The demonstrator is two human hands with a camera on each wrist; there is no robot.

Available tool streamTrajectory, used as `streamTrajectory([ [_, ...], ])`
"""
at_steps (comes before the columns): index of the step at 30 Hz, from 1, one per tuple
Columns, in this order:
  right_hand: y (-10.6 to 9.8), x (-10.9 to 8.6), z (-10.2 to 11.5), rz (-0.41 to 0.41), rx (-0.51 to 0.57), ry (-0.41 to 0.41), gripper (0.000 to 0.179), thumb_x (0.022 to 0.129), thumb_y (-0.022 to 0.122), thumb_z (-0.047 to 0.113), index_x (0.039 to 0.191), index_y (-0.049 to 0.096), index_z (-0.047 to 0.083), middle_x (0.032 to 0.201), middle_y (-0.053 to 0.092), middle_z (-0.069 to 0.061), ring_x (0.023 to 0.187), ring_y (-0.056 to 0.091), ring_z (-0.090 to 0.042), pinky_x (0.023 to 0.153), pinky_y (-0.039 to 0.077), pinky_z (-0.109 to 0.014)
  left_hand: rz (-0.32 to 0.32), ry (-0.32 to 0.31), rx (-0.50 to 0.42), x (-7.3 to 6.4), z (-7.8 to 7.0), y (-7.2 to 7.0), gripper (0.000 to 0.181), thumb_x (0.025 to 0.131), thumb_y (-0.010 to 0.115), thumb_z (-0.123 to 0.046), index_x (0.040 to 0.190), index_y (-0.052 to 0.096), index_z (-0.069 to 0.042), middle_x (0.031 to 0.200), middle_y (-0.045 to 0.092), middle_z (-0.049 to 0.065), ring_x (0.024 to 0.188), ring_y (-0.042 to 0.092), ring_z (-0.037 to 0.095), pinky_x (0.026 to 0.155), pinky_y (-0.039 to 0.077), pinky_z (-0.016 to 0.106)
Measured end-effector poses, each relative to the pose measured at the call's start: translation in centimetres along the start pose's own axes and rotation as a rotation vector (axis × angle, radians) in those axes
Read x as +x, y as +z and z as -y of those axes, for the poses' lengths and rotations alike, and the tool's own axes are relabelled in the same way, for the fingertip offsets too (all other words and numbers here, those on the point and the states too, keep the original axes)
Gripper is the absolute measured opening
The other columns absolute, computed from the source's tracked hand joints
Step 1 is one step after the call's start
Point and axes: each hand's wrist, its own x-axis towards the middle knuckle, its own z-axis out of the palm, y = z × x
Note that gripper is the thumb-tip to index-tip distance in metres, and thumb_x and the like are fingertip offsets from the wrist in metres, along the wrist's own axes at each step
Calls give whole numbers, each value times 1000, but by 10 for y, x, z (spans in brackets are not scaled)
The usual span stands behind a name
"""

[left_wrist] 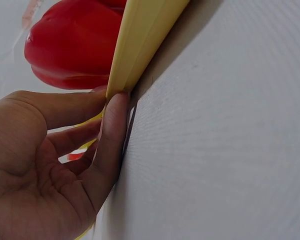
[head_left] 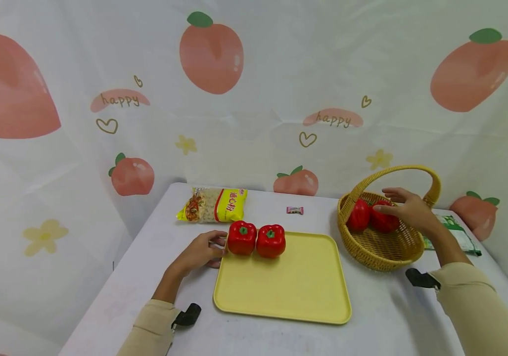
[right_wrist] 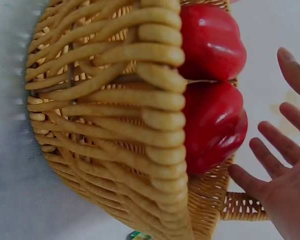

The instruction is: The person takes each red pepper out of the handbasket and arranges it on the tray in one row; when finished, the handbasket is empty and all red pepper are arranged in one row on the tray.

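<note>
Two red bell peppers, a left one [head_left: 242, 238] and a right one [head_left: 271, 242], stand side by side at the back left of a yellow tray [head_left: 289, 282]. My left hand [head_left: 200, 252] pinches the tray's left rim, close to the left pepper; in the left wrist view thumb and finger [left_wrist: 115, 117] meet at that rim. Over the wicker basket [head_left: 380, 252], my right hand [head_left: 409, 210] hovers with its fingers spread. Inside lie two more red bell peppers, one at left [head_left: 358, 216] and one at right [head_left: 385, 220]. A gap shows between fingers and peppers in the right wrist view.
A yellow bag of pasta [head_left: 215, 205] lies behind the tray. A small pink wrapped candy [head_left: 295, 210] is farther right. Right of the basket lies a green-and-white packet [head_left: 458, 235], partly hidden by my right arm. The basket's handle [head_left: 396, 169] arches above its rim.
</note>
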Motion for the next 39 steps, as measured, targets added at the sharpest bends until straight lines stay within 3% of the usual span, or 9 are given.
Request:
streamTrajectory([
  [8,3,8,-4,62,2,33,91,100,70,48,161,30,-6,162,30,-41,147,28,-63,114,35,-78,0,6,0,0,0,0,56,93,68,-4,148,56,-2,124,62,14,97,68,21,74,67,35],
  [19,6,10,-9,113,2,49,85,102,69,36,159,29,-12,159,29,-44,144,30,-63,113,37,-76,5,26,-7,1,3,1,57,92,71,-6,148,56,-1,124,63,15,96,69,20,74,67,36],
  [28,10,9,-8,88,-45,-30,67,99,73,25,147,48,-14,146,45,-41,130,46,-57,105,51,-70,1,24,-4,1,3,1,58,92,71,-6,148,56,-1,124,63,14,96,68,20,74,67,35],
  [34,13,12,-13,74,-81,-43,73,97,78,26,149,45,-14,148,43,-43,134,41,-59,108,45,-75,7,29,-11,0,2,1,57,93,70,-5,148,56,0,124,62,15,97,68,20,73,67,36],
  [39,15,14,-17,70,-115,-37,77,97,78,31,149,45,-14,143,48,-43,128,48,-57,104,51,-70,13,34,-12,-1,0,2,56,94,70,-4,148,55,2,124,62,16,97,69,19,72,67,37],
])
